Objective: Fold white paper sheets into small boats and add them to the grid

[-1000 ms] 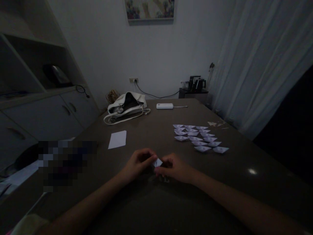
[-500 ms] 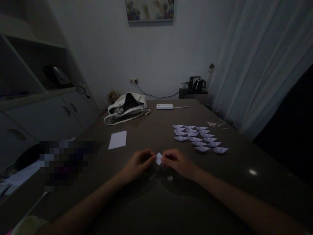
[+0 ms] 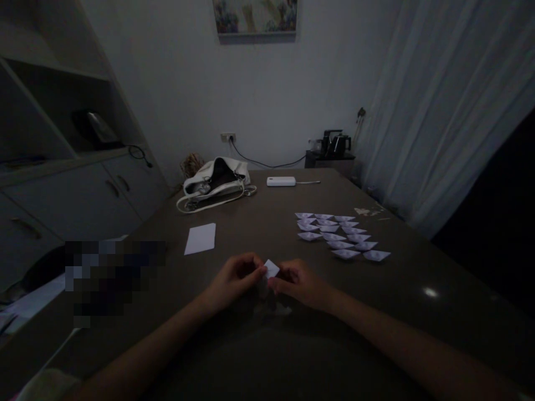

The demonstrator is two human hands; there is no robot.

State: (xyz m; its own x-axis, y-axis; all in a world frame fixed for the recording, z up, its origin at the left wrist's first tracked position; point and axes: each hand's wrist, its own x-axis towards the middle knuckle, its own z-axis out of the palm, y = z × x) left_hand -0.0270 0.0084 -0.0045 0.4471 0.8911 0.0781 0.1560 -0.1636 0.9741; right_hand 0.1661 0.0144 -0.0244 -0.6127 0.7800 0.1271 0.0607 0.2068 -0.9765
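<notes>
Between my hands, just above the table, is a small folded piece of white paper (image 3: 271, 268), diamond-shaped from here. My left hand (image 3: 239, 278) pinches its left corner between thumb and fingers. On the other side my right hand (image 3: 301, 283) is closed on its lower right edge, the thumb in front. My fingers hide part of the folds. Several white paper boats (image 3: 335, 237) stand in rows to the right, beyond my right hand. A stack of white paper sheets (image 3: 200, 239) lies to the left, beyond my left hand.
On the brown table (image 3: 267, 211), a white bag (image 3: 217, 184) and a white power bank (image 3: 281, 181) with a short cable sit at the far end. Paper scraps (image 3: 365, 211) lie near the right edge. A blurred-out patch (image 3: 112, 275) covers the left side.
The folded paper turned to face me squarely half a second ago and is now tilted again. My right hand has shifted its grip from the right corner to the lower edge.
</notes>
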